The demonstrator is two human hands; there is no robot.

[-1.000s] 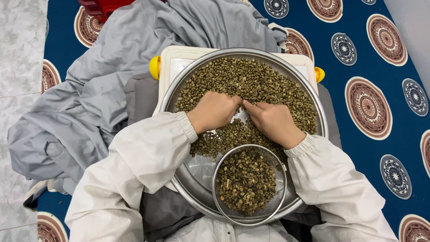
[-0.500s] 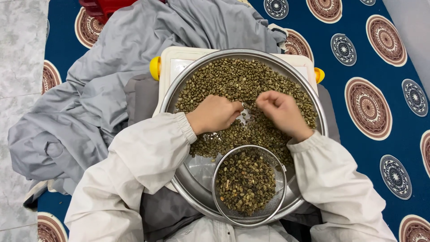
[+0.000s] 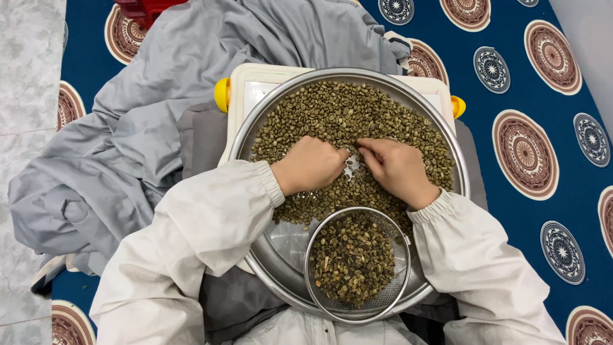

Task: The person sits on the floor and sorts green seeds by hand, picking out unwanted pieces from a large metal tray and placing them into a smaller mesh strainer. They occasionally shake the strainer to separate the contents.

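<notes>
since half a second ago: my right hand (image 3: 399,167) has slid back left across the beans, its fingertips now close to my left hand (image 3: 314,163); a second ago they sat about this close.
far left: pale marbled floor (image 3: 29,96) along the edge of a blue rug (image 3: 504,96) with round maroon and white medallions.
left of centre: grey cloth (image 3: 128,140) bunched in folds over the rug, a red thing (image 3: 143,7) at the top edge.
left hand: curled into a loose fist on the green coffee beans (image 3: 338,112); i cannot tell what it pinches.
centre: beans spread over a round steel tray (image 3: 284,265), which rests on a white board (image 3: 252,83) with yellow knobs.
near edge: small wire sieve (image 3: 396,284) inside the tray, partly filled with beans.
right hand: fingers bent narrow, tips down in the beans.
sleeves: white, cuffed.
</notes>
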